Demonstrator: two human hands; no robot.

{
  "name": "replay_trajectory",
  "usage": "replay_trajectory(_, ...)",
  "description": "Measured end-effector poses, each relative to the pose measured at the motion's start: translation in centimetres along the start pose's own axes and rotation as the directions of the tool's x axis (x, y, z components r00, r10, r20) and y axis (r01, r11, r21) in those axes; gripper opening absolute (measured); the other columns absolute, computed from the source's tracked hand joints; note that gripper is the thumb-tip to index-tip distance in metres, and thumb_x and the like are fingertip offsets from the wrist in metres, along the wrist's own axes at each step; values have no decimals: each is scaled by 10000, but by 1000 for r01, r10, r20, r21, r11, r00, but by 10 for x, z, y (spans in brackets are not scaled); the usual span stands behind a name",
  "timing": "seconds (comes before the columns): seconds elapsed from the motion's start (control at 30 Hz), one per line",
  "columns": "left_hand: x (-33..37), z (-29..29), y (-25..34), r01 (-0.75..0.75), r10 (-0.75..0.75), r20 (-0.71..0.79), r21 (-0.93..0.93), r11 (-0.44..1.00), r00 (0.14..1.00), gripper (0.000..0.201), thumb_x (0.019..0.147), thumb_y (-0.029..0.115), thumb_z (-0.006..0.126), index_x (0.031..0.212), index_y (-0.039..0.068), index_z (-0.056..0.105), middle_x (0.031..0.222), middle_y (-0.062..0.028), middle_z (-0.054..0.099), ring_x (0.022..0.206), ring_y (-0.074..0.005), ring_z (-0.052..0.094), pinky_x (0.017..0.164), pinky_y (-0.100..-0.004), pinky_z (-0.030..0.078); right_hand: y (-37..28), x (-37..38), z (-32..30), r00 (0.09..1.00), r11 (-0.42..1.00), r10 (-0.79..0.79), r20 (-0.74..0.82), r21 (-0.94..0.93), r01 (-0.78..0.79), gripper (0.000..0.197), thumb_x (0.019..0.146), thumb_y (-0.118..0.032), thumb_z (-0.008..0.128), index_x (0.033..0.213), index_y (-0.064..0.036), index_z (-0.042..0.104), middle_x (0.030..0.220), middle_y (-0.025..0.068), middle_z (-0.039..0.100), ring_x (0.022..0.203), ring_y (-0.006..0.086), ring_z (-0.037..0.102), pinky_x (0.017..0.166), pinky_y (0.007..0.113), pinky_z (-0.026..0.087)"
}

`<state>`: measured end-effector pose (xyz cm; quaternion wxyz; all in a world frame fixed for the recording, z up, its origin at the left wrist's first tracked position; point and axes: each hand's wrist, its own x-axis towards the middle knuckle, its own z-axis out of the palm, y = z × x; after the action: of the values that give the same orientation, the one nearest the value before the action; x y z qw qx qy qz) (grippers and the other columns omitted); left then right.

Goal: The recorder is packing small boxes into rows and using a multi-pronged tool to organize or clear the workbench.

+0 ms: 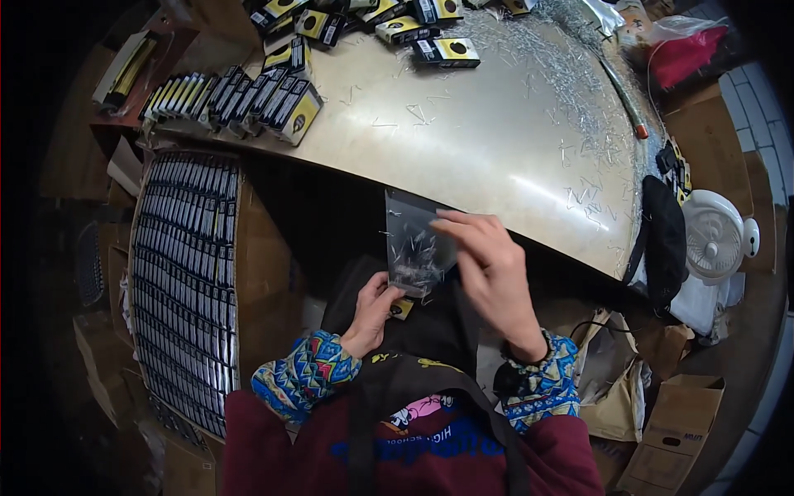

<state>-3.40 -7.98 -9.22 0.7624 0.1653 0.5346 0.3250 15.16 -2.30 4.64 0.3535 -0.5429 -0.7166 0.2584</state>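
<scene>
Clear plastic makes up the bag (405,217) I am watching, held above the person's lap just below the edge of the tabletop (471,157), with thin metal pins (418,256) gathered toward its lower end. I see the left hand (372,312) pinching the bag's lower left corner between thumb and bent fingers. On the right hand (496,273) two fingers stretch close together to the bag's upper right side; blur softens their tips, so from my station I cannot tell whether they grip it. Farther out, my view takes in more pins strewn over the pale surface, thickest toward its right side, and black-and-yellow boxes (447,52) along the far and left parts. Left of the person, a cardboard carton (258,273) holds tight rows of boxes; on the right stands a white fan (713,236)
</scene>
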Motion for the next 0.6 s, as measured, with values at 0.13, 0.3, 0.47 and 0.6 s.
replay_trajectory(0.13,0,-3,-8,-102,89,70,214,972,994,405,823,80,652,1192,13,499,1032,-64,616,944,-148,576,840,-269,453,25,-14,17,990,998,3,142,-56,5,292,739,96,538,969,-25,672,1022,113,640,963,305,588,836,357,480)
replay_trajectory(0.3,-4,-3,-13,-421,390,216,695,583,895,823,724,138,759,1387,7,290,1282,-258,473,1218,-366,493,979,-407,429,35,-55,77,968,970,-86,236,-202,135,363,727,37,586,1088,7,594,996,166,590,938,357,572,784,406,495)
replay_trajectory(0.47,-8,-35,-7,-441,399,321,859,260,859,831,747,126,731,1435,31,275,1235,-223,488,1162,-393,509,958,-419,445,35,-59,68,943,981,-102,317,190,42,375,847,-21,581,1216,23,535,1114,256,609,979,408,616,795,423,530)
replay_trajectory(0.6,-26,-37,9,-540,525,318,767,347,789,836,744,140,728,1452,52,291,1209,-200,502,1139,-375,522,952,-412,450,36,-44,46,944,944,90,318,276,-183,348,877,-104,674,1200,6,606,996,196,683,826,285,698,703,301,538)
